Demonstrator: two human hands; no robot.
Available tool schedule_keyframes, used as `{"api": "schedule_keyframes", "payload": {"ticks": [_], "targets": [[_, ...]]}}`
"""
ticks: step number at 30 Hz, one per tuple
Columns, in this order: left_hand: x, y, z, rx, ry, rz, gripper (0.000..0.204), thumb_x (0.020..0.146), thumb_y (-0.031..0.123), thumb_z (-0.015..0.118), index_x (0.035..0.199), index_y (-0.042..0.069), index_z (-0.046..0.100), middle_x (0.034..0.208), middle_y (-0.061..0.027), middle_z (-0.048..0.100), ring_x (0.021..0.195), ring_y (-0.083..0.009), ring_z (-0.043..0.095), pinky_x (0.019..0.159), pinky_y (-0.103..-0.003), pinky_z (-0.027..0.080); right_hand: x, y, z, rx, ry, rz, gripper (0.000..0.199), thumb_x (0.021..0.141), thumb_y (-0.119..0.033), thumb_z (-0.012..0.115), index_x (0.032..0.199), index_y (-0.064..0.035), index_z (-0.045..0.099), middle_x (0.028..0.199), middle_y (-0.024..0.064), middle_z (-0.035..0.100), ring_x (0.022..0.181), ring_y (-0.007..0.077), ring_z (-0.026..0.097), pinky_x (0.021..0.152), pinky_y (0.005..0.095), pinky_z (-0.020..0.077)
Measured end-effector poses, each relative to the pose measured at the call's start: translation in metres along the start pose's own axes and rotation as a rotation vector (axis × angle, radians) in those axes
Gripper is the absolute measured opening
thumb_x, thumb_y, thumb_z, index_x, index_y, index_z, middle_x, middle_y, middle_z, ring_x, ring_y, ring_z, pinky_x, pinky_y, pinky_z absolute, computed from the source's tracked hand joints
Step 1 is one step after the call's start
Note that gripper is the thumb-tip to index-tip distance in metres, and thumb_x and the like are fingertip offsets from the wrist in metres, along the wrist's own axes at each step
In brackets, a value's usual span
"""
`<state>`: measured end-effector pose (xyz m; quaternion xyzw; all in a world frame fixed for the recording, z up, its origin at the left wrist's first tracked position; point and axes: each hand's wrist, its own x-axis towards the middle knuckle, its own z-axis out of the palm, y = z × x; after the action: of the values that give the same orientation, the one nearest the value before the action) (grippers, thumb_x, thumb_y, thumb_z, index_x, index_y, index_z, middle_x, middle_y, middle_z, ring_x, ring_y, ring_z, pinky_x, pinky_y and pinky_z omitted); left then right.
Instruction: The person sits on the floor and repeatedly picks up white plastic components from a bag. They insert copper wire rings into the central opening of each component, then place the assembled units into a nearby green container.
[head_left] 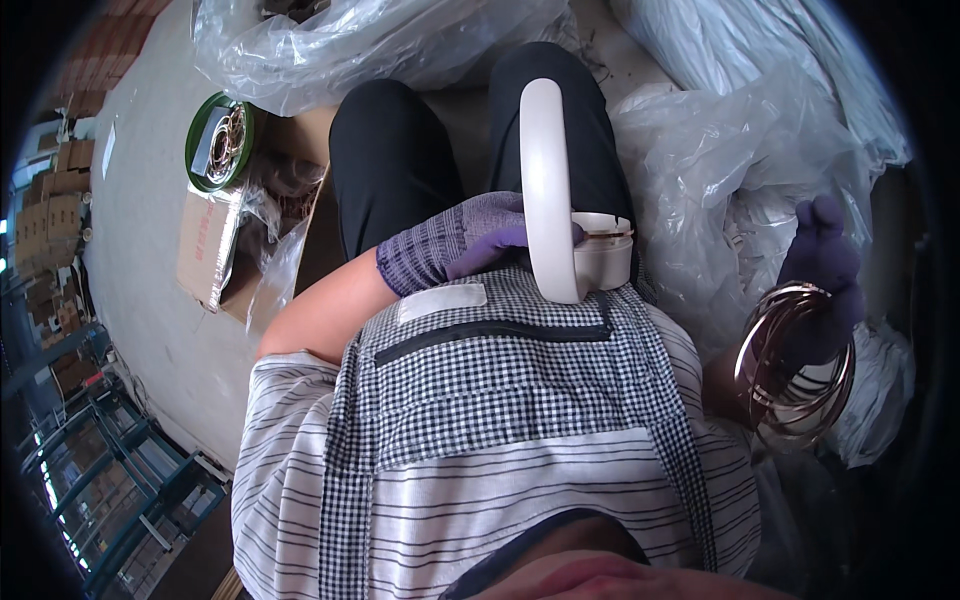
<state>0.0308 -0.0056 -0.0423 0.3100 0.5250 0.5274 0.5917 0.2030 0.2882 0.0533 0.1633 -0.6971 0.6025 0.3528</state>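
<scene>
Wearing a purple-grey knit glove, my left hand [470, 235] is at my lap, its fingers closed on a white plastic part. This part has a large upright white ring [545, 185] joined to a short round cup [603, 262]. The ring hides some of my fingertips. Inside the cup's rim a thin copper-coloured edge shows. Out to the right, my gloved right hand [825, 275] carries a bundle of thin copper-coloured metal rings [800, 405], looped about the hand. The rings and shadow partly cover its fingers.
A cardboard box [210, 240] stands on the floor at left, with a green round container [190, 150] of similar rings on its edge. Clear plastic bags [740, 150] lie ahead and to the right. Stacked cartons [45, 235] and a blue-green metal frame [125, 470] are farther left.
</scene>
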Motion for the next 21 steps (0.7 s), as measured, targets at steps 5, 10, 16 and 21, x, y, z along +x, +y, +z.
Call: {"api": "schedule_keyframes", "payload": {"ticks": [5, 10, 16, 21], "targets": [[0.004, -0.016, -0.005, 0.069, -0.058, 0.163, 0.065, 0.1, 0.046, 0.068, 0.142, -0.002, 0.058, 0.126, -0.0125, 0.069, 0.113, -0.0172, 0.066, 0.101, -0.03, 0.051, -0.045, 0.02, -0.007, 0.641, -0.031, 0.459, 0.029, 0.1, -0.02, 0.062, 0.128, -0.0183, 0.069, 0.091, 0.0043, 0.057, 0.068, 0.0133, 0.051, 0.062, 0.0287, 0.0464], [0.004, -0.024, 0.003, -0.334, 0.037, -0.049, 0.052, 0.101, 0.042, 0.066, 0.132, 0.0, 0.065, 0.118, -0.0092, 0.072, 0.106, -0.0148, 0.067, 0.095, -0.029, 0.053, -0.045, 0.035, 0.043, -0.163, -0.396, 0.505, 0.062, 0.073, -0.017, 0.088, 0.13, -0.0069, 0.066, 0.109, 0.0101, 0.063, 0.077, 0.0162, 0.06, 0.065, 0.0293, 0.0513], [0.01, -0.006, 0.008, -0.61, 0.096, -0.198, 0.036, 0.105, 0.018, 0.057, 0.139, 0.009, 0.064, 0.12, -0.0082, 0.07, 0.1, -0.0138, 0.07, 0.081, -0.024, 0.06, -0.054, 0.051, 0.052, -0.485, -0.401, 0.38, 0.072, 0.065, -0.02, 0.094, 0.129, -0.0054, 0.065, 0.12, 0.0098, 0.061, 0.076, 0.0162, 0.06, 0.068, 0.0286, 0.0528], [0.006, 0.012, 0.009, -0.099, 0.112, -0.243, 0.045, 0.104, 0.028, 0.06, 0.142, 0.006, 0.061, 0.119, -0.0115, 0.071, 0.107, -0.019, 0.07, 0.088, -0.029, 0.061, -0.047, 0.049, 0.051, -0.477, -0.461, 0.461, 0.076, 0.064, -0.023, 0.095, 0.13, -0.0027, 0.064, 0.119, 0.0095, 0.061, 0.074, 0.0139, 0.058, 0.068, 0.0273, 0.0514]]}}
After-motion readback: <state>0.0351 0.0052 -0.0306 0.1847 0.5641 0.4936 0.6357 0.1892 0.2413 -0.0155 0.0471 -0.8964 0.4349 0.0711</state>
